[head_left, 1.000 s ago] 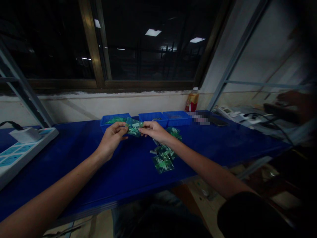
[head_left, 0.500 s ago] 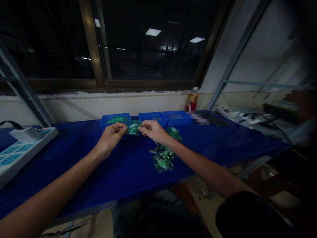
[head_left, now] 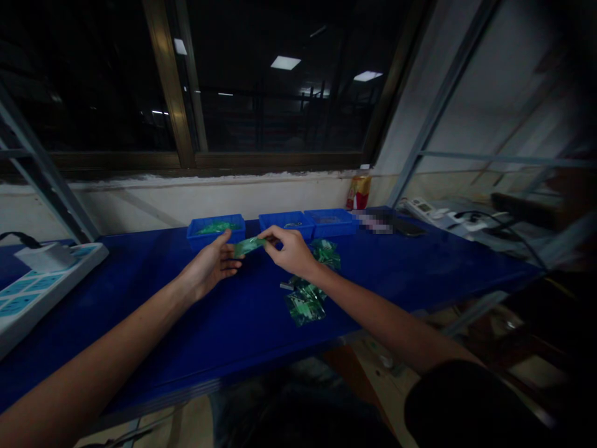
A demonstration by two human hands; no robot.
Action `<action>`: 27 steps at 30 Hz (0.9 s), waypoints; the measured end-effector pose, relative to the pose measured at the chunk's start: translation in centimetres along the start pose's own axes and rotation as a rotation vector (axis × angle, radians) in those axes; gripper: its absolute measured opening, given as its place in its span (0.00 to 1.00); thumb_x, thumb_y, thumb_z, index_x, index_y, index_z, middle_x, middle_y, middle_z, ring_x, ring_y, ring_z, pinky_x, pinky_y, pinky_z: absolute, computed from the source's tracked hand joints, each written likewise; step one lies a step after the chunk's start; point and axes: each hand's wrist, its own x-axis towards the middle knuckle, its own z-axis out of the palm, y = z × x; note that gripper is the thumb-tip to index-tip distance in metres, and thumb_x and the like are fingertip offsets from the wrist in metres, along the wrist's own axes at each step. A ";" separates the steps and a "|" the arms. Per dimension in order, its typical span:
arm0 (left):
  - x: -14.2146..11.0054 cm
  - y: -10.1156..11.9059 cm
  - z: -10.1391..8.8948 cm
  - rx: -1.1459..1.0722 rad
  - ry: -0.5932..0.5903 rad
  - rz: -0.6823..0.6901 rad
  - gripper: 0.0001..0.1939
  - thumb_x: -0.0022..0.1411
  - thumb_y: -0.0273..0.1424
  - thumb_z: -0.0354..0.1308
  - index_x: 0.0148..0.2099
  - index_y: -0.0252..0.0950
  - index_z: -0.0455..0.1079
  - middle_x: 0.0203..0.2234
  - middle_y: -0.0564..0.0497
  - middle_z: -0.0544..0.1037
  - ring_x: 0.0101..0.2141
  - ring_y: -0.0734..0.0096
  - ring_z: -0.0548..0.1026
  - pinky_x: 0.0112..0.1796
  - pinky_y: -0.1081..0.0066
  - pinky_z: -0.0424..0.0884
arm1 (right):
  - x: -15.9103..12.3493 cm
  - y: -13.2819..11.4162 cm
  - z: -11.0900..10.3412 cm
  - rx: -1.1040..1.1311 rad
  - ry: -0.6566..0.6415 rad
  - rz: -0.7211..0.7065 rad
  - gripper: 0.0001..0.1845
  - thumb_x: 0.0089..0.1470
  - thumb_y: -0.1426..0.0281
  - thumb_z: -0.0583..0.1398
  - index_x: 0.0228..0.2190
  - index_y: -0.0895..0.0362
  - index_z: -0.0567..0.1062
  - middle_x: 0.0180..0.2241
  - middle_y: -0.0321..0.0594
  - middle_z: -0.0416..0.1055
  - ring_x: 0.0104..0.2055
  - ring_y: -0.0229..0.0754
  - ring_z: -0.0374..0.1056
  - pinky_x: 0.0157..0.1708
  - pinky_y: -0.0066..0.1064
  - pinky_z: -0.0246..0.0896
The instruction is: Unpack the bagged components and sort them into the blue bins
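My right hand (head_left: 288, 251) pinches one end of a small green-tinted plastic bag (head_left: 249, 246), held above the blue tabletop. The bag's other end reaches my left hand (head_left: 213, 266), whose thumb is raised and whose fingers are spread and touch or lie just behind it. What the bag contains is too blurred to name. Below my right forearm lie several similar green bags (head_left: 305, 307) with small pale pieces inside. A small metal cylinder (head_left: 286, 286) is beside them. Behind my left hand stands a blue bin (head_left: 192, 231) with green plastic in it.
Two more blue bins (head_left: 329, 221) line the back, one with small metal parts. A red and gold packet (head_left: 359, 192) stands at the wall. A dark phone (head_left: 409, 228) lies to the right. At the left edge is a white power strip (head_left: 56, 274) with a plug.
Both hands were pinching the bag. My left fingers have since opened away from it, while the right still pinches it. The bag has turned and looks narrower.
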 end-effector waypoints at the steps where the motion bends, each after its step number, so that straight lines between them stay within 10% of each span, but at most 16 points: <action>1: 0.0 -0.1 0.0 0.001 0.015 0.030 0.18 0.52 0.44 0.57 0.31 0.32 0.69 0.25 0.50 0.72 0.23 0.76 0.69 0.25 0.75 0.63 | -0.1 -0.2 0.0 -0.029 -0.010 -0.054 0.06 0.49 0.74 0.54 0.30 0.56 0.71 0.29 0.37 0.73 0.29 0.36 0.68 0.31 0.28 0.62; 11: 0.2 -0.7 -0.2 0.193 0.068 0.398 0.10 0.48 0.34 0.61 0.30 0.32 0.69 0.22 0.53 0.71 0.23 0.79 0.67 0.26 0.77 0.62 | 0.1 0.0 0.0 -0.015 -0.111 0.042 0.10 0.48 0.76 0.52 0.31 0.57 0.71 0.31 0.38 0.73 0.31 0.37 0.68 0.32 0.30 0.62; 17: 0.0 -0.7 0.2 0.229 0.102 0.483 0.08 0.48 0.32 0.61 0.30 0.33 0.68 0.22 0.54 0.70 0.23 0.78 0.67 0.26 0.76 0.63 | 0.2 0.5 0.5 0.238 -0.114 0.201 0.18 0.47 0.72 0.56 0.42 0.55 0.61 0.29 0.36 0.69 0.31 0.36 0.66 0.34 0.29 0.63; 27: 0.2 -1.0 0.2 0.317 0.093 0.488 0.09 0.45 0.28 0.60 0.32 0.33 0.67 0.23 0.54 0.71 0.25 0.77 0.68 0.27 0.76 0.63 | 0.1 0.5 0.3 0.027 -0.109 0.078 0.20 0.45 0.75 0.55 0.43 0.54 0.64 0.28 0.34 0.63 0.30 0.36 0.61 0.32 0.29 0.58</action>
